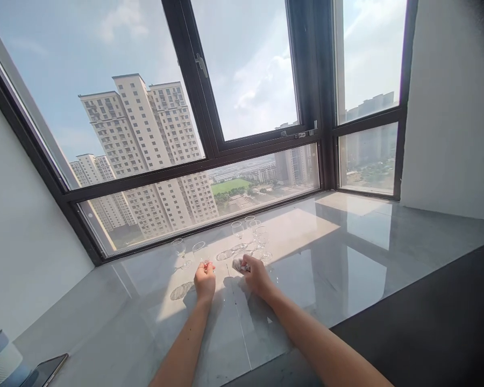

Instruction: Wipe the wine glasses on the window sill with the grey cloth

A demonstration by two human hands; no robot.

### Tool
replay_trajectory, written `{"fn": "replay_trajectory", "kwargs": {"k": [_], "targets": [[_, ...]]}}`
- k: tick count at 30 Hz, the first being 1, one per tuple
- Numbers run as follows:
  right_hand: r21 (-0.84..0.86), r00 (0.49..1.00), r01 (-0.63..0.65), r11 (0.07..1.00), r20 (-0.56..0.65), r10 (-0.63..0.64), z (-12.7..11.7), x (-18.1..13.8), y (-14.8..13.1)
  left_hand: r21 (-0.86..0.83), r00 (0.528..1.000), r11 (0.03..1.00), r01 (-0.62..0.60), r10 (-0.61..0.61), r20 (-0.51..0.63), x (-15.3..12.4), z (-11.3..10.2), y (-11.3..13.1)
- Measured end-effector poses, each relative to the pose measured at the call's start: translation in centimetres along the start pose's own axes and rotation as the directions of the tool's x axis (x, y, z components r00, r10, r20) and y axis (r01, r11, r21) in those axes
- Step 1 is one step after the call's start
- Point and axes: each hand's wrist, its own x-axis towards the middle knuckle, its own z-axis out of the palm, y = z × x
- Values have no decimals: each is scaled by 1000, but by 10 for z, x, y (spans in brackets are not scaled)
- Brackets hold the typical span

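Observation:
My left hand [205, 280] is closed, its fingertips pinched at the lower part of a clear stemmed glass [199, 249]. The bowl of that glass shows just above the fingers; its stem and foot are mostly hidden. To the right, my right hand [258, 275] is closed on a crumpled greyish cloth [239, 264], a bunch of which sticks out beyond the fingers. Beyond the left hand another stemmed glass [179, 251] stands upright on the sill. Several more clear glasses [237, 231] stand grouped behind the right hand.
A glossy tiled window sill [298, 274] carries the glasses and their shadows. Dark window frames [210, 161] rise behind it. At the lower left are a white and blue roll-like object [4, 360] and a phone [46, 371]. The sill's front edge [387, 295] runs diagonally.

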Motion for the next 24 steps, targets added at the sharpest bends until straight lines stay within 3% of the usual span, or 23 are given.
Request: {"fn": "replay_trajectory", "kwargs": {"k": [3, 5, 9, 12, 16, 19, 21, 24], "targets": [[73, 997, 17, 997, -73, -12, -1, 5, 2, -57, 997, 997, -50, 53, 57, -6, -3, 9], [91, 993, 21, 996, -118, -10, -3, 8, 2, -6, 989, 993, -121, 121, 79, -6, -7, 15], [95, 990, 54, 994, -138, -40, -5, 10, -5, 339, 959, 897, -284, 258, 120, -7, -18, 23], [68, 989, 148, 987, -42, -145, -5, 7, -12, 492, 928, 788, -369, 288, 234, -10, -22, 28], [5, 974, 219, 976, 67, -219, -5, 3, -17, 464, 835, 702, -540, 378, 401, -16, -20, 33], [-17, 979, 206, 978, 11, -205, -9, 6, -12, 372, 748, 662, -650, 475, 463, -15, -20, 33], [-7, 984, 161, 987, -81, -161, -13, 10, -6, 336, 730, 659, -673, 518, 446, -11, -24, 30], [54, 984, 37, 998, -175, -27, -15, 15, 4, 329, 763, 694, -640, 527, 374, -2, -31, 21]]}}
